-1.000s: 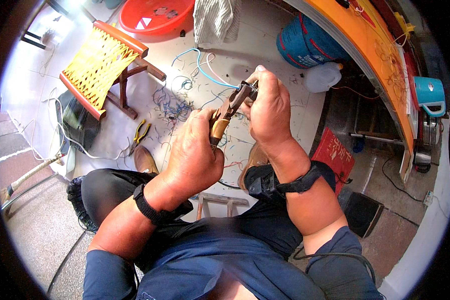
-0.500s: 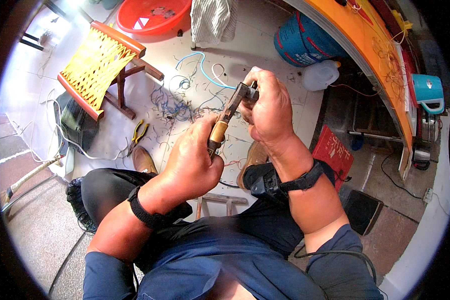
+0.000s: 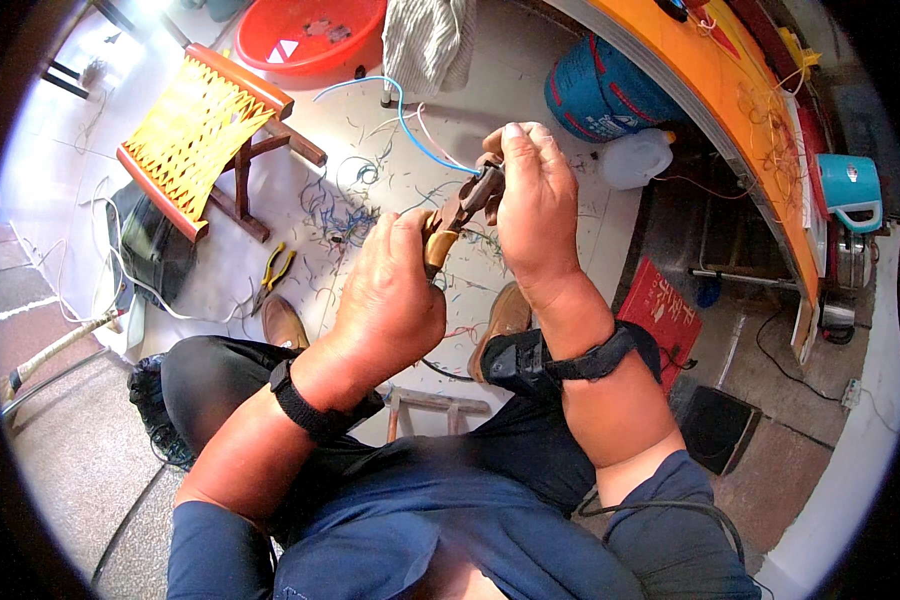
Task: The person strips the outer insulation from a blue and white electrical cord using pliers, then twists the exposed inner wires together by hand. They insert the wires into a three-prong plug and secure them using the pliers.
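My left hand (image 3: 388,300) is wrapped round the handles of a pair of pliers (image 3: 458,208), dark metal with a yellowish-brown grip. The tool points up and to the right, its head close to my right hand (image 3: 538,205). My right fingers curl together around something small and dark beside the pliers' head; the hand hides most of it. From there a blue wire (image 3: 402,108) and a thinner pale wire (image 3: 431,136) arc out to the upper left.
Wire scraps (image 3: 342,215) litter the floor, near yellow-handled pliers (image 3: 275,270). Around stand a yellow-strapped folding stool (image 3: 200,130), a red basin (image 3: 310,40), a blue bucket (image 3: 610,90) and a white jug (image 3: 635,160). An orange-edged table (image 3: 740,110) curves along the right.
The pliers have tilted and their head shows at a different angle. My right hand has turned, covering more of the small dark thing. The wires have swung up and left.
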`<state>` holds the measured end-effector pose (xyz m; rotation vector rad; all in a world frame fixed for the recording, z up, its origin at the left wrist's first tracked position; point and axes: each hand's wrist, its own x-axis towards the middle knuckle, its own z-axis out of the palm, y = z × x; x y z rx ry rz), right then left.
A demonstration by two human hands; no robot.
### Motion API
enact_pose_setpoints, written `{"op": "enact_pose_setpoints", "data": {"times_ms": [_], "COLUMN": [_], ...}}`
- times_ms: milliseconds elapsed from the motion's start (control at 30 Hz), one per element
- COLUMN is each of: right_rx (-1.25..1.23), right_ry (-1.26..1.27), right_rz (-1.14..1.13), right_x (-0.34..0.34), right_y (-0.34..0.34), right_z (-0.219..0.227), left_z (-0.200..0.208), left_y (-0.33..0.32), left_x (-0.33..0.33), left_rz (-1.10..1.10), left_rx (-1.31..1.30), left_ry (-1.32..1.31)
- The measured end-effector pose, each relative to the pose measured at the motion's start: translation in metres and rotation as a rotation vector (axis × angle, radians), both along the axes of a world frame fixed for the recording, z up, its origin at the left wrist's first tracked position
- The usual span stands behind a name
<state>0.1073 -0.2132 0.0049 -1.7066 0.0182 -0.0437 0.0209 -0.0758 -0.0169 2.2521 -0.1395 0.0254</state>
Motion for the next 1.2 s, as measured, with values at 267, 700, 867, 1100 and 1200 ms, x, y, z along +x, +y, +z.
{"op": "enact_pose_setpoints", "data": {"times_ms": [267,700,867,1100,1200], "right_rx": [-0.064,0.016,0.038,-0.105,-0.154], "right_ry": [-0.145,-0.056,0.051,-0.043,-0.072], "right_rz": [0.064,0.188,0.176,0.253,0.276], "right_x": [0.002,0.003,0.003,0.002,0.002], "right_y": [-0.014,-0.026,-0.024,-0.028,-0.028], "right_z": [0.002,-0.002,-0.001,-0.008,-0.009], "left_z": [0.006,0.021,0.022,0.033,0.033], "left_y": [-0.002,0.003,0.007,0.012,0.014], "left_x": [-0.002,-0.010,-0.010,-0.007,-0.007], "left_rz": [-0.070,-0.153,-0.188,-0.228,-0.228], "left_rx": [-0.030,-0.199,-0.291,-0.500,-0.570], "left_ry": [-0.045,0.203,0.242,0.435,0.507]}}
